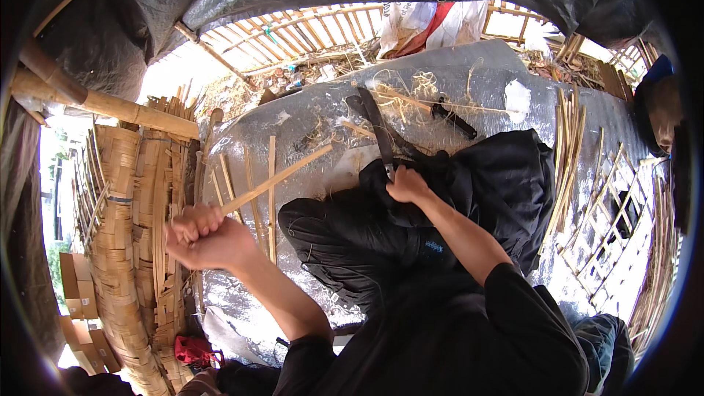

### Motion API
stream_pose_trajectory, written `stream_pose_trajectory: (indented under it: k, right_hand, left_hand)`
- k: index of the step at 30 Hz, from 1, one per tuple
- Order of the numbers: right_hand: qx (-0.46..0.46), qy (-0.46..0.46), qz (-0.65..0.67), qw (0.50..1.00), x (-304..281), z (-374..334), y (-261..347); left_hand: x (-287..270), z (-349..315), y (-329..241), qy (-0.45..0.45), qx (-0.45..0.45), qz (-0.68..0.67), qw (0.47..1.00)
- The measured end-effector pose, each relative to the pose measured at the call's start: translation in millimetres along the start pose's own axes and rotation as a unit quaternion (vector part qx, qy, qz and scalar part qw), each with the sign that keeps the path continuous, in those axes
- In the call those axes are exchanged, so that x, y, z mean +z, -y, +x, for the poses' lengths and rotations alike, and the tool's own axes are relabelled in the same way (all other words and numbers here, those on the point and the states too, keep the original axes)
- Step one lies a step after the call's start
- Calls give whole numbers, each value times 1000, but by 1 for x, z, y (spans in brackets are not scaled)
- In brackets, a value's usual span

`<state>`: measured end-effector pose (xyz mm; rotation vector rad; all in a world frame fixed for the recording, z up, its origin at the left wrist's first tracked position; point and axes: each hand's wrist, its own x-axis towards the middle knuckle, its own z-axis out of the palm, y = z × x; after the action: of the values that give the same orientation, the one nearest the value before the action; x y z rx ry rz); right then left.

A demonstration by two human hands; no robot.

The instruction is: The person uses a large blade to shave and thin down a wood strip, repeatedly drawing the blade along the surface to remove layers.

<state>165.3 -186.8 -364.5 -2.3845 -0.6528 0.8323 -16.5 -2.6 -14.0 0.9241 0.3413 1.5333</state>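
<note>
My left hand (209, 237) is raised at the left, its fingers closed around one end of a pale bamboo strip (277, 179). The strip slants up and to the right, over the grey sheet in front of my folded legs. Near my knee, my right hand (408, 184) grips the handle of a long dark-bladed knife (378, 125). Its blade points away from me, and the strip's far end lies a little to the left of it, apart. Dark cloth (499, 172) covers my lap beside the right hand.
Thin shavings (418, 89) and a black object (455, 120) lie on the grey sheet (469, 62). More strips (272, 198) rest at the left, with a strip bundle (568, 154) and a woven lattice (598, 227) at the right. Woven bamboo (117, 227) borders the left side.
</note>
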Motion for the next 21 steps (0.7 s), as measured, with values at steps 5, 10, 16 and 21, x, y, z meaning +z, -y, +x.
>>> stream_pose_trajectory:
  k: [5,10,16,21]
  right_hand:
    - [75,139,84,984,-32,11,50]
    - [22,12,-34,999,21,17,33]
    - [152,100,335,924,-44,15,29]
    - [49,-61,214,974,-90,-38,82]
  left_hand:
    - [6,3,33,-68,-39,67,995]
    - [14,0,49,29,-47,-38,998]
    - [13,29,51,-19,-65,-28,997]
    - [43,16,88,-41,-14,2,999]
